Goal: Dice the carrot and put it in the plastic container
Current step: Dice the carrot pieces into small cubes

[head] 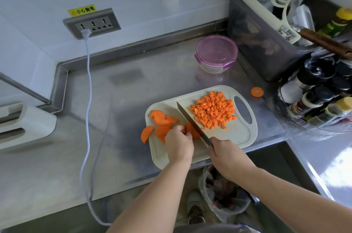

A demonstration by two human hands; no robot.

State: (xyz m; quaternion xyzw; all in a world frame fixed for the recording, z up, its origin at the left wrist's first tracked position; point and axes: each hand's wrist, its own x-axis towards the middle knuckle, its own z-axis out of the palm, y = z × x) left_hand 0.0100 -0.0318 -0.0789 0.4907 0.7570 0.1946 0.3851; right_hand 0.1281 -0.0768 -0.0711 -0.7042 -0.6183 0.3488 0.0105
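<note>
ok so carrot status: most of it's diced already, a heap of small bright orange carrot cubes [213, 109] on the right half of my pale cream plastic cutting board [236, 133], right by the handle hole. cubes are pretty even, a few strays at the bottom edge of the pile

left half of the board has the flat orange half-moon carrot slices [162, 120], loosely overlapping, w/ one half-moon slice [147, 134] hanging off the board's left edge onto the stainless steel counter [133, 89]. there's also one round carrot end piece [257, 92] lying on the counter just past the board's top right corner

left hand [179, 143] is curled, fingertips pinning down an orange carrot piece [191, 128] in the middle of the board. right hand [224, 154] is wrapped tight round the handle of the long steel kitchen knife [191, 121], blade running diagonally btwn the slices and the diced pile, edge down on that pinned piece

round clear plastic container w/ the translucent purple clip lid [216, 53] sits at the back of the counter, well apart from the board, lid on. can't tell if anything's in it
</note>
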